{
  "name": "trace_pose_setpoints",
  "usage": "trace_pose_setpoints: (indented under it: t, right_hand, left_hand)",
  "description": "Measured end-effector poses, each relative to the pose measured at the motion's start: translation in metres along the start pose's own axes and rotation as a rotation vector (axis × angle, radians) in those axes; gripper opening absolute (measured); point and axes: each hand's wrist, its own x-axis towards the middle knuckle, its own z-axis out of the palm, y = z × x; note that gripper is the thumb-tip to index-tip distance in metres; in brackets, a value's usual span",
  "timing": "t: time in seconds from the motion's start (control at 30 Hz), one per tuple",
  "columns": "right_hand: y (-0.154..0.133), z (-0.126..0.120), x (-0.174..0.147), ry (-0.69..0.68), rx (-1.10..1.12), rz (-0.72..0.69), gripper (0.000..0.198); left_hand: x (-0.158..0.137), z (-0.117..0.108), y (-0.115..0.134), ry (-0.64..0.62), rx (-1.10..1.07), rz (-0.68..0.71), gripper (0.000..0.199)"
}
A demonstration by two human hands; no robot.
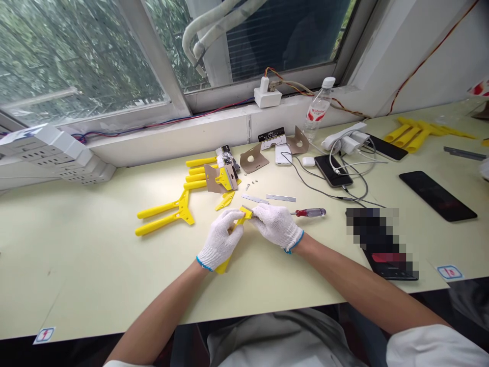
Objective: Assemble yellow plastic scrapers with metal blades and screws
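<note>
My left hand (221, 237), in a white knit glove, is closed round a yellow scraper (223, 266); its handle slants down toward me below the palm. A strip of grey metal shows at the scraper's head. The gloved fingers of my right hand (277, 224) are pinched together at that head; fingertip detail is hidden. Just beyond the hands lie two flat metal blades, one partly behind my right hand and another (280, 198) fully visible. A screwdriver (310, 212) with a red and clear handle lies beside my right hand. Several small screws (248, 186) and a loose yellow piece (225, 201) are farther back.
Yellow scraper handles (164, 216) lie at left, with more behind beside cardboard packaging (252, 159). Phones (437, 195), charging cables (367, 188) and a water bottle (318, 109) occupy the right. White boxes (57, 153) stand by the window. More yellow handles (410, 135) lie far right.
</note>
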Motion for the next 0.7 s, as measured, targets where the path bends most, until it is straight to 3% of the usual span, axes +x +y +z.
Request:
trace_pose_setpoints:
  t: [0.4, 0.7]
  right_hand:
    - [0.0027, 0.0028, -0.0002, -0.048, 0.005, -0.009, 0.031]
    - [-0.0018, 0.0010, 0.0012, -0.013, 0.012, 0.003, 0.020]
  left_hand:
    - [-0.0002, -0.0007, -0.0004, -0.002, 0.013, -0.006, 0.035]
    - [0.0005, -0.0014, -0.0010, -0.023, 0.067, 0.043, 0.037]
